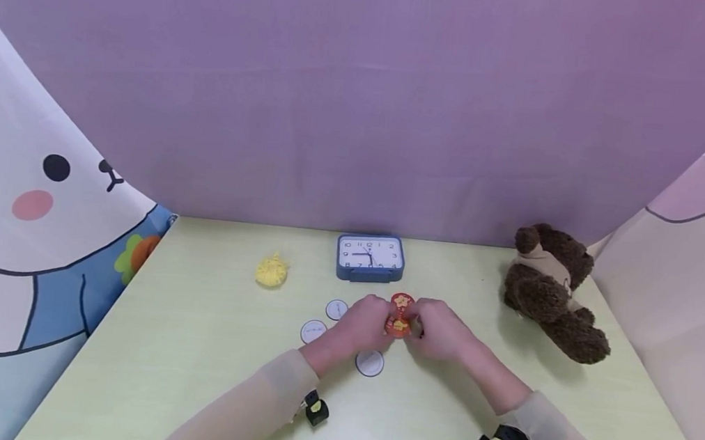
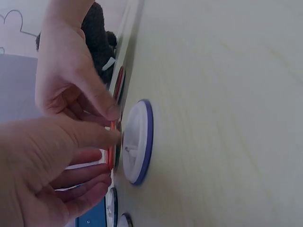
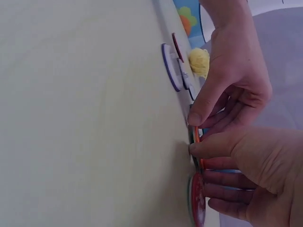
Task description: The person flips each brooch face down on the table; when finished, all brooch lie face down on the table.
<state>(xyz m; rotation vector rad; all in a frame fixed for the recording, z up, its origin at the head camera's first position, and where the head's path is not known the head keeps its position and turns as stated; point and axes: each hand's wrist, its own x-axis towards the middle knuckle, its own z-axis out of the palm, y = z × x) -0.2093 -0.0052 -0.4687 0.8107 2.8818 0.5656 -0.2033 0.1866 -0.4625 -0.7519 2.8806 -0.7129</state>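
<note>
Close over the middle of the table, my left hand [image 1: 370, 321] and right hand [image 1: 441, 329] pinch a red badge [image 1: 398, 325] with yellow figures from either side. In the left wrist view its orange-red edge [image 2: 112, 146] shows between thumbs and fingers. The thumbs nearly meet, and the fingers hide part of it. Below my right hand lies another round red badge [image 3: 198, 201], seen in the right wrist view. Around my left hand lie white discs, one nearer me [image 1: 369, 363], one to the left [image 1: 313, 332] and a smaller one [image 1: 337, 309] behind; the nearest has a pin-like fitting on its back.
A blue alarm clock [image 1: 371, 258] stands behind my hands. To its left sits a yellow yarn-like ball [image 1: 272, 270]. A brown teddy bear [image 1: 554, 290] lies at the right. Purple cloth [image 1: 362, 109] hangs behind the table's far edge.
</note>
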